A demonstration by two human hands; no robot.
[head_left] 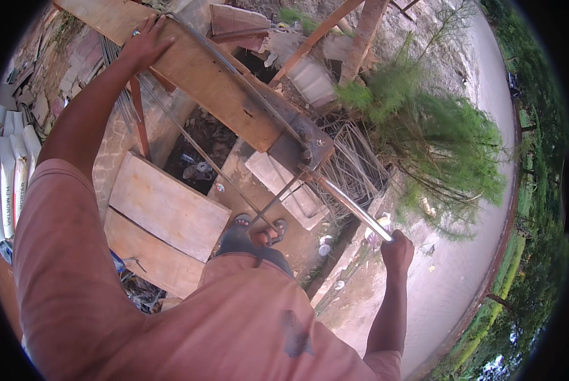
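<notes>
My left hand (pixel 148 46), a ring on one finger, lies with fingers spread on a long wooden board (pixel 214 86) at the upper left. Its fingertips are next to a thin metal rod (pixel 234 73) running along the board to a dark metal plate (pixel 300 141) at the board's near end. My right hand (pixel 397 251) is closed round the end of a shiny metal pipe (pixel 354 206), out to the right. The pipe's other end meets the plate's corner. A thin bar (pixel 275 200) slants from that corner toward my feet; whether it joins the rod, I cannot tell.
Two wooden panels (pixel 170 203) lie at left, by a dark pit (pixel 202 152). White printed bags (pixel 8 165) are stacked at far left. Bundled metal rods (pixel 354 152) lie beyond the plate, beside a feathery green bush (pixel 430 140). A road (pixel 481 241) passes on the right.
</notes>
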